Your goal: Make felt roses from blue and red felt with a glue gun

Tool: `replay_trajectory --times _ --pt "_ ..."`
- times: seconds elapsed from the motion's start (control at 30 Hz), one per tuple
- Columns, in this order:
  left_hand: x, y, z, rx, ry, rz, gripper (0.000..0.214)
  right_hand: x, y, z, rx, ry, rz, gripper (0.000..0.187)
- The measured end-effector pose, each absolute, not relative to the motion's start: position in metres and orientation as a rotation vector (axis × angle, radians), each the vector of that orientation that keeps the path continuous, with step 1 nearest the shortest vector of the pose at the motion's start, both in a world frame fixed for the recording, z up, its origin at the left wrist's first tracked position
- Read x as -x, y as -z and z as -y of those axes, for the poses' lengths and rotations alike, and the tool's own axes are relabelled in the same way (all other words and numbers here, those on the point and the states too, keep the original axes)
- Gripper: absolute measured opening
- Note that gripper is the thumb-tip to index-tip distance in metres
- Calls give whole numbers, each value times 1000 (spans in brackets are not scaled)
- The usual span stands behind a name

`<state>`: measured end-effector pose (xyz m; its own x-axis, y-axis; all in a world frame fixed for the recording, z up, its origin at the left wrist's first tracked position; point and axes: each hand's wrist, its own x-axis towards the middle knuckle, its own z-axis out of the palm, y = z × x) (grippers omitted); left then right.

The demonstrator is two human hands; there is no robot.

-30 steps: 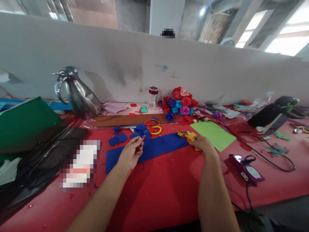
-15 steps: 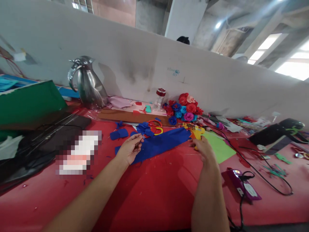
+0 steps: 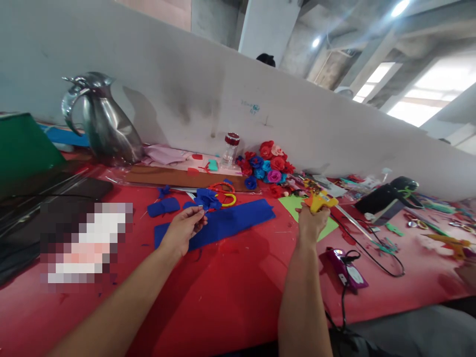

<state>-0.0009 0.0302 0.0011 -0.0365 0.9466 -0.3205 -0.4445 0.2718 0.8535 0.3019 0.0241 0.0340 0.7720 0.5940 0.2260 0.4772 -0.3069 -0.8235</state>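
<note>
My left hand (image 3: 188, 228) is closed in a pinch on a blue crepe-paper flower (image 3: 207, 198), held over the table's left middle. My right hand (image 3: 312, 223) wraps round a yellow glue gun (image 3: 323, 200), from whose back a long pale glue stick (image 3: 355, 223) seems to stick out. Beneath the flower lies a long blue crepe-paper strip (image 3: 238, 218). Scissors with red and yellow handles (image 3: 228, 199) rest just behind the flower. Smaller blue paper pieces (image 3: 162, 207) are to the left. A lime-green sheet (image 3: 292, 206) is partly covered by my right hand.
A steel jug (image 3: 107, 121), a red-lidded jar (image 3: 230, 148) and a heap of paper flowers (image 3: 267, 166) stand along the wall. A purple power strip (image 3: 347, 270) with cables lies right. Grey cloth (image 3: 420, 329) and part of a person's hand show at the right edge.
My right hand has lifted the glue gun and moved it right, off the end of the blue strip. My left hand keeps the flower. The view has swung to the right.
</note>
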Motion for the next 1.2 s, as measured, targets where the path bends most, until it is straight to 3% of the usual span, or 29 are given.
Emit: replay_trajectory --times 0.17,0.37,0.67,1.2 --pt "5 -5 -32 -585 -1269 -1108 17 -269 -47 -22 1342 -704 667 38" --pt "5 -13 -28 -352 -1143 -931 14 -217 -54 -10 1251 -1076 1278 34" --pt "6 -12 -28 -291 -1134 -870 14 -191 -31 -13 1288 -909 1611 33" --pt "5 -16 -27 -297 -1131 -922 10 -186 -30 -13 1433 -737 1723 36"
